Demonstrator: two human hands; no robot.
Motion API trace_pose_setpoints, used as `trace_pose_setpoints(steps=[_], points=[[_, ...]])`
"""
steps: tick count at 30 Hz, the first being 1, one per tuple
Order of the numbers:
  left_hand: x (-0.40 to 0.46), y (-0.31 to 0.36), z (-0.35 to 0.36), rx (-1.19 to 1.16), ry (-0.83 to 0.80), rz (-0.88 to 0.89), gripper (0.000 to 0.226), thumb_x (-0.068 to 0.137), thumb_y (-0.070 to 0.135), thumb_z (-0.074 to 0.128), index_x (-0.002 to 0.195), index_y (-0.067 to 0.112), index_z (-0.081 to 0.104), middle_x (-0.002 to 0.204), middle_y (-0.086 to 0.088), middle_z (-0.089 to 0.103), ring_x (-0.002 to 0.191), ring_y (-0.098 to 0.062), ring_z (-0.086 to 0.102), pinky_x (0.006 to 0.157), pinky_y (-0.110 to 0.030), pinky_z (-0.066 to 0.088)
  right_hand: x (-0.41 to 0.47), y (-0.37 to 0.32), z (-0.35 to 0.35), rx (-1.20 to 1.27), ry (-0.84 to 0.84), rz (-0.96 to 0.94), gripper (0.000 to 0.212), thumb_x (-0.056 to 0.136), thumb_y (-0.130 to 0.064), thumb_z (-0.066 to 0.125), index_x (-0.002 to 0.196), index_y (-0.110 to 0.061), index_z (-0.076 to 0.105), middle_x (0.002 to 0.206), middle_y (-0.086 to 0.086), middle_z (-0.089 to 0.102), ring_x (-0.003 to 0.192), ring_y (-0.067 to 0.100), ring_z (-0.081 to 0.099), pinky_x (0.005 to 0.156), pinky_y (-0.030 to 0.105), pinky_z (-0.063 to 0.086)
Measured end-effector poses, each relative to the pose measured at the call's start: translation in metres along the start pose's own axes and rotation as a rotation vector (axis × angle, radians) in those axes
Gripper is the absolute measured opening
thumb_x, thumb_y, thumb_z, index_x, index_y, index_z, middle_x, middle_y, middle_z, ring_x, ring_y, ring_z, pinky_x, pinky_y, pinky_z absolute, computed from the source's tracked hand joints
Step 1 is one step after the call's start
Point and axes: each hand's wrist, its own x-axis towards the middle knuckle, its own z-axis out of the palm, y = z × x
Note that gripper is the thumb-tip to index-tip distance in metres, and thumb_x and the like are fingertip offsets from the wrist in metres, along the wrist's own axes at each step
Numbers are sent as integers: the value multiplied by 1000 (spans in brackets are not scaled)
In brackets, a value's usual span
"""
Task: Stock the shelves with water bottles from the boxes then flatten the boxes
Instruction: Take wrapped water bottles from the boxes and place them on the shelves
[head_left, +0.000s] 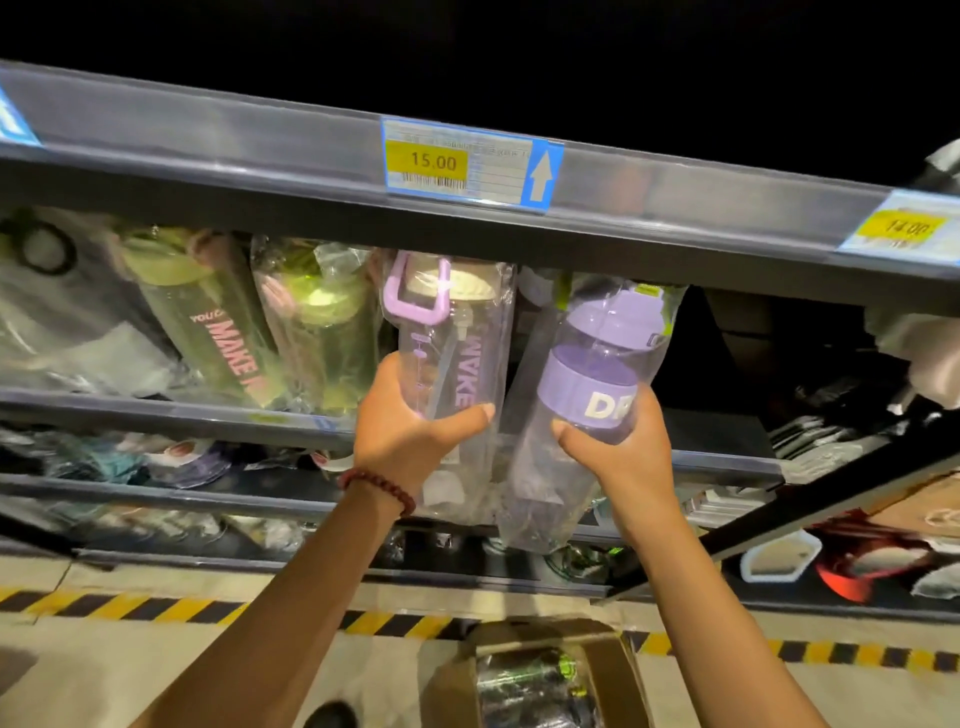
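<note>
Head view: left hand (410, 431) wrapped round handled bottle (452, 343), right hand (618, 441) round purple bottle (597, 364), both raised toward 12 o'clock, probably for shelving; box (550, 670) at 6.

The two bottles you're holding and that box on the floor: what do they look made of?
Both bottles, in the left hand and the right hand: clear glossy plastic, it seems, since the shelf shows through; each in a crinkly film bag.
Right bottle: matte purple band and lid.
Left bottle: lilac handle.
Box: brown cardboard, dull.
</note>
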Motion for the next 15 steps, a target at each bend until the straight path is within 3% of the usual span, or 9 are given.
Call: trace_pose_setpoints(steps=[8, 13, 15], points=[[20, 1, 20, -90, 24, 77, 59, 56, 37, 78, 108, 35, 50, 107, 15, 59, 98, 2, 57, 74, -12, 43, 25, 7, -18, 90, 54, -21, 64, 58, -27, 77, 117, -23, 52, 112, 2, 63, 100, 12, 63, 78, 25, 49], [31, -2, 34, -93, 42, 114, 59, 57, 32, 82, 103, 38, 48, 108, 17, 58, 99, 3, 58, 78, -16, 47, 34, 12, -23, 143, 128, -48, 63, 59, -26, 76, 117, -23, 51, 113, 3, 62, 101, 13, 63, 80, 27, 50], [34, -5, 38, -98, 53, 143, 58, 63, 21, 87, 98, 39, 45, 105, 18, 56, 94, 13, 56, 76, -9, 45, 37, 12, -23, 159, 178, -45, 67, 57, -31, 75, 118, -22, 50, 113, 3, 61, 101, 15, 63, 81, 29, 51]])
